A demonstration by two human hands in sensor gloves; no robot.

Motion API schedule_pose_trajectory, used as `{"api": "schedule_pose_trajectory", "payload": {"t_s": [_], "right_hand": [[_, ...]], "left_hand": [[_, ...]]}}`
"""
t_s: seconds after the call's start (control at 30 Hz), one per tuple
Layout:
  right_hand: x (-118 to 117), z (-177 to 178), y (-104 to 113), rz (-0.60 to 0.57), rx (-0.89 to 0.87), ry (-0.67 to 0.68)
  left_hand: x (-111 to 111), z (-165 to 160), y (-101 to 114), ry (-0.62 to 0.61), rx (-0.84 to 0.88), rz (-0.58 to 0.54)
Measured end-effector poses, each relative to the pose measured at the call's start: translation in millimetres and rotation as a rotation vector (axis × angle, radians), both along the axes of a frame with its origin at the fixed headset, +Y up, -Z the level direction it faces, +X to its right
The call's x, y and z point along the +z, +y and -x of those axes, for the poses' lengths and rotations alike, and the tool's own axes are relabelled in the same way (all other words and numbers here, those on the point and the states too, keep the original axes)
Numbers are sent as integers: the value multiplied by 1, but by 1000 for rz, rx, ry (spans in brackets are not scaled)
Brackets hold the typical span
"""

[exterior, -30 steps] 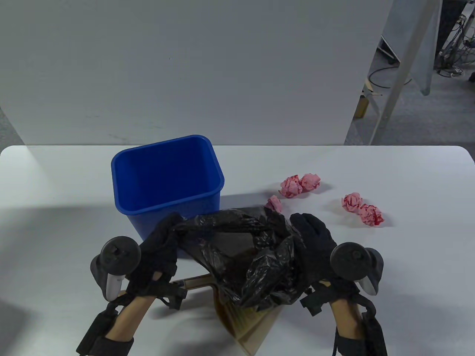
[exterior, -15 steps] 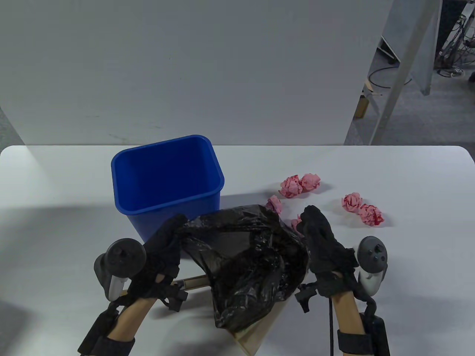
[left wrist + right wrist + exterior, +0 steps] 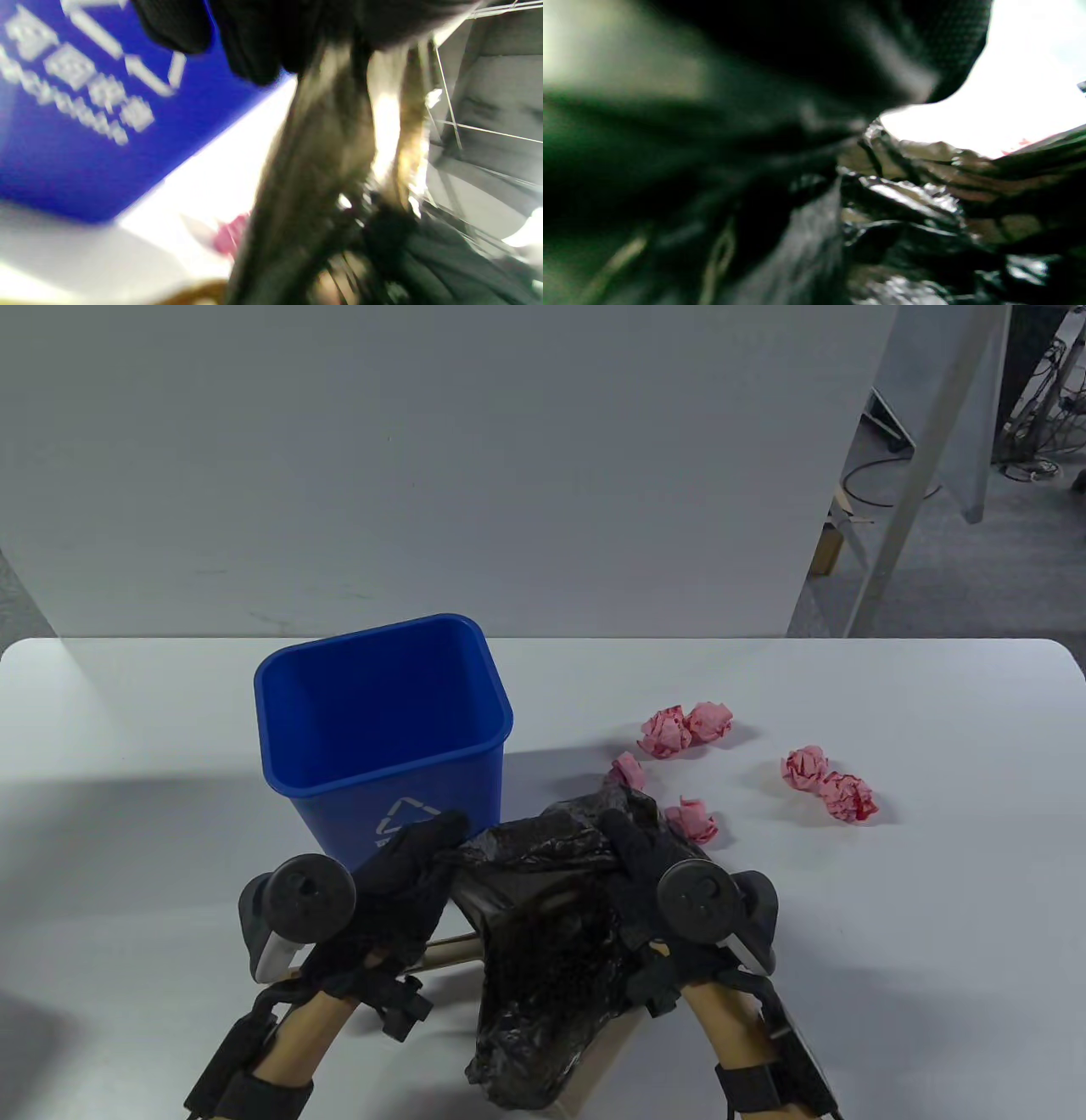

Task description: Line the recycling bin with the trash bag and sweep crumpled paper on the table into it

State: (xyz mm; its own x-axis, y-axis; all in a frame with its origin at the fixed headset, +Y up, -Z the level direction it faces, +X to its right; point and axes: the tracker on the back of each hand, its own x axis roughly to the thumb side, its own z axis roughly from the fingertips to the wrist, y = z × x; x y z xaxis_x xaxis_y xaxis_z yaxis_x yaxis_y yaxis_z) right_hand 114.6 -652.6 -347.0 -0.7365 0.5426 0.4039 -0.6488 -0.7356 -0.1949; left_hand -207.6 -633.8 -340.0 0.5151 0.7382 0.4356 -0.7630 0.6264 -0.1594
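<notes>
Both your hands are on the black trash bag (image 3: 543,950), bunched up right in front of the bin.

Your left hand (image 3: 399,891) grips the bag's left edge, your right hand (image 3: 645,882) clutches its top right, fingers curled into the plastic. The blue recycling bin (image 3: 382,729) sits upright just past your left fingertips, unlined. The pink crumpled paper (image 3: 691,819) balls lie scattered beyond your right hand, the closest just beside the bag. Both wrist views are blurry.
</notes>
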Motion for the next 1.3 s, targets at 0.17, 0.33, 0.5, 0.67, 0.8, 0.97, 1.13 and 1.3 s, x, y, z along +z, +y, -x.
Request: {"api": "schedule_pose_trajectory", "payload": {"t_s": [0.17, 0.33, 0.5, 0.67, 0.8, 0.97, 1.13, 1.3], "right_hand": [[11, -2, 11, -96, -135, 68], [21, 2, 18, -151, -222, 156], [29, -7, 31, -241, -271, 166], [29, -40, 36, -324, -185, -15], [33, -59, 41, -389, -118, -114], [40, -76, 50, -447, -111, -202], [39, -91, 47, -411, -89, -303], [30, -90, 36, -290, -82, -292]], "left_hand": [[-2, -19, -14, -180, 20, 183], [7, -42, -20, -134, -240, 98], [17, -44, -11, 172, -450, -203], [19, -18, 7, 420, -411, -331], [23, -4, 20, 555, -405, -363], [22, 7, 23, 613, -374, -343], [21, 14, 24, 617, -295, -296], [12, 20, 17, 426, -106, -159]]}}
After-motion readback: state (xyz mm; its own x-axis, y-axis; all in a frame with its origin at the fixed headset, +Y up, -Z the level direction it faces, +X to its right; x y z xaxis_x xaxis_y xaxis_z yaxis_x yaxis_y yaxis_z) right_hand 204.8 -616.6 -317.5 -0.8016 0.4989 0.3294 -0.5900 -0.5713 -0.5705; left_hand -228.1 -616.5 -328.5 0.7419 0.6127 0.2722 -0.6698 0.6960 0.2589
